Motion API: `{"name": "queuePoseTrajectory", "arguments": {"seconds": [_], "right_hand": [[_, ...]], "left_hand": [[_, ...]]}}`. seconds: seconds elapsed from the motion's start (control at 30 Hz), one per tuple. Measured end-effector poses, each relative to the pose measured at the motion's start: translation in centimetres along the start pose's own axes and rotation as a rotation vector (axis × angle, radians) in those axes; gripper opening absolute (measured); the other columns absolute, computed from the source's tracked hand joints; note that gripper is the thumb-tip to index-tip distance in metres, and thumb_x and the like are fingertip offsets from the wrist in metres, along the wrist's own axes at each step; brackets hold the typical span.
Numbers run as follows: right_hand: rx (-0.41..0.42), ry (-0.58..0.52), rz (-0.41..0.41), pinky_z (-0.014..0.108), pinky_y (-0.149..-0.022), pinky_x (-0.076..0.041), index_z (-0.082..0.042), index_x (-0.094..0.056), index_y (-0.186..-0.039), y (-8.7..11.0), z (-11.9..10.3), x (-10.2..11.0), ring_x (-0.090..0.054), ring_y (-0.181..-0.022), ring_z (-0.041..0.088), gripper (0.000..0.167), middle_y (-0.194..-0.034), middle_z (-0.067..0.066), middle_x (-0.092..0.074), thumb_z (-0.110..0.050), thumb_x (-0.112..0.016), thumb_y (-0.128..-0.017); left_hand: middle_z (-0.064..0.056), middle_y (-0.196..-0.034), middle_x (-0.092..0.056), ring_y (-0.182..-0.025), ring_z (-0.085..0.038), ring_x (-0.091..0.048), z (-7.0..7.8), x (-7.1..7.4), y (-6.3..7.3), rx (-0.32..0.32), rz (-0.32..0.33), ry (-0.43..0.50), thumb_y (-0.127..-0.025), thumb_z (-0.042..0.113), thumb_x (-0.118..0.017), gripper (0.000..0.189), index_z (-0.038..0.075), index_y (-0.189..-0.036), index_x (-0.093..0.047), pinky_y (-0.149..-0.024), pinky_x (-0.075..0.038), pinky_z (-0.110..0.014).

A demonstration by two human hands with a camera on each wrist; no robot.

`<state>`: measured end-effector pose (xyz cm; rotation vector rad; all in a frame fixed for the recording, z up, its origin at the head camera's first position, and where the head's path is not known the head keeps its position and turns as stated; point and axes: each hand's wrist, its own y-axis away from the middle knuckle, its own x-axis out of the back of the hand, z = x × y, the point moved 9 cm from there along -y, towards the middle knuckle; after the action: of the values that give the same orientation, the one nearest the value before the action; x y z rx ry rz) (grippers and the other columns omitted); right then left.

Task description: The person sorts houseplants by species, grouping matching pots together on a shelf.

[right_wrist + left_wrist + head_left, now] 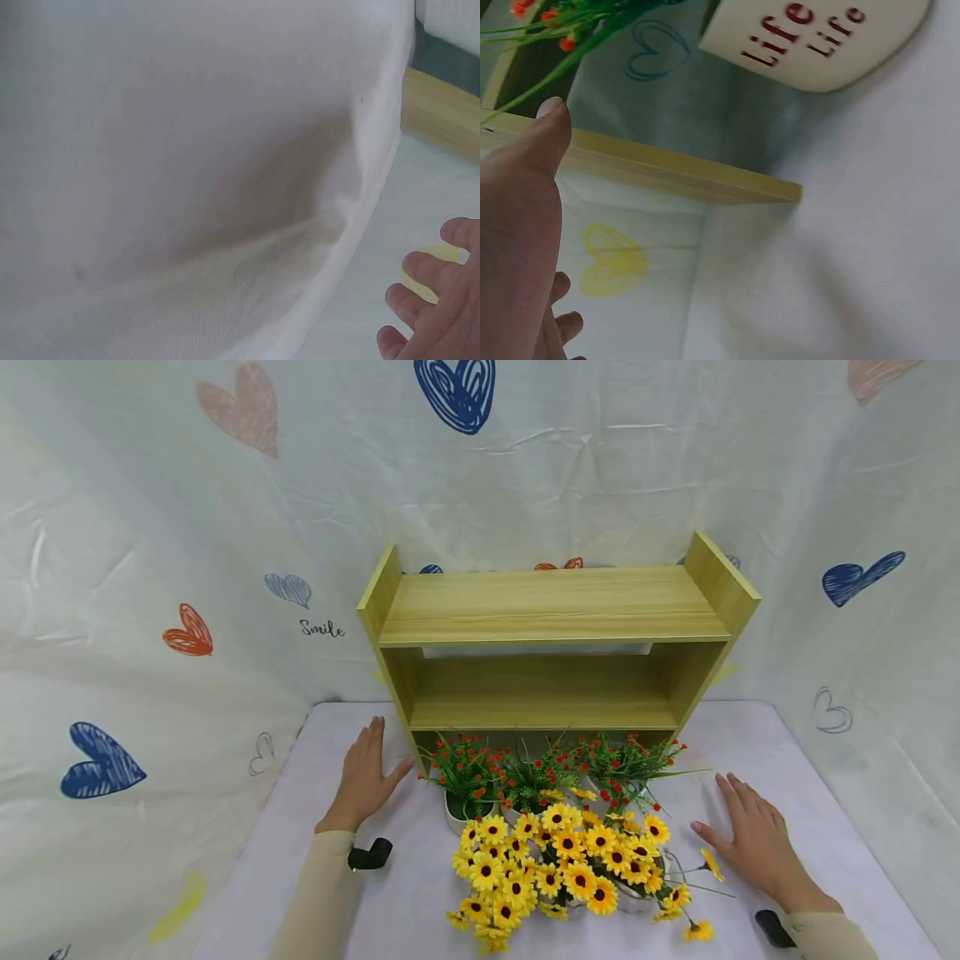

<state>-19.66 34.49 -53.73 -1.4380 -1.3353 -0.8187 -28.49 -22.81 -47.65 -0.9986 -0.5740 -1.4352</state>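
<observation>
My left hand (365, 781) lies with straight fingers over the table, left of the wooden shelf (555, 610); its thumb points toward the shelf's side panel. On the other side, my right hand (757, 837) is spread flat with nothing in it, right of the flowers. Between the hands stand potted plants with red blossoms (468, 772) in a row at the shelf's foot. In front of them are pots of yellow daisies (562, 860), which largely hide their pots. The left wrist view shows a white pot (817, 37) lettered "Life" beside the shelf's side panel (682, 169).
Both shelf boards are bare. A white cloth covers the table (405, 902), and a pale curtain (315, 485) printed with hearts hangs behind and at the sides. Yellow flower stems (701, 931) stick out toward the right hand. Black wrist cameras (370, 854) sit by both sleeves.
</observation>
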Motion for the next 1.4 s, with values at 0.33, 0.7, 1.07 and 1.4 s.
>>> {"name": "queuePoseTrajectory", "arguments": {"seconds": [0.33, 0.7, 1.07, 1.4], "right_hand": [[0.076, -0.030, 0.027, 0.074, -0.099, -0.033, 0.010, -0.042, -0.152, 1.7, -2.5, 0.1, -0.042, -0.133, 0.057, 0.094, -0.150, 0.036, -0.044, -0.042, -0.086, -0.087], [0.212, -0.059, 0.029, 0.070, -0.097, -0.035, 0.005, -0.047, -0.151, 3.0, -5.0, 0.2, -0.047, -0.129, 0.052, 0.103, -0.150, 0.028, -0.049, -0.026, -0.099, -0.068], [0.155, -0.199, -0.041, 0.066, -0.101, -0.031, -0.005, -0.049, -0.155, 4.7, -6.0, -0.7, -0.045, -0.133, 0.046, 0.104, -0.153, 0.020, -0.050, -0.013, -0.098, -0.064], [0.176, -0.151, -0.010, 0.062, -0.099, -0.035, -0.005, -0.050, -0.152, 5.4, -6.8, -0.7, -0.050, -0.129, 0.042, 0.103, -0.147, 0.017, -0.054, -0.012, -0.099, -0.061]], "left_hand": [[-0.030, -0.170, -0.025, -0.155, -0.051, -0.024, 2.6, 4.6, -1.0, -0.042, 0.115, 0.110, -0.104, 0.029, -0.067, 0.085, -0.007, -0.165, -0.020, -0.123, -0.020, -0.068], [-0.021, -0.170, -0.030, -0.156, -0.043, -0.027, 6.4, 10.4, -1.7, -0.095, 0.308, 0.300, -0.106, 0.029, -0.062, 0.076, 0.001, -0.166, -0.026, -0.124, -0.022, -0.065], [-0.015, -0.167, -0.038, -0.152, -0.038, -0.037, 11.3, 14.2, -3.0, -0.233, 0.451, 0.406, -0.107, 0.041, -0.059, 0.074, 0.002, -0.164, -0.032, -0.123, -0.029, -0.058], [-0.013, -0.159, -0.049, -0.143, -0.031, -0.048, 13.3, 15.7, -3.9, -0.242, 0.534, 0.466, -0.105, 0.023, -0.062, 0.061, 0.005, -0.160, -0.042, -0.114, -0.041, -0.053]]}}
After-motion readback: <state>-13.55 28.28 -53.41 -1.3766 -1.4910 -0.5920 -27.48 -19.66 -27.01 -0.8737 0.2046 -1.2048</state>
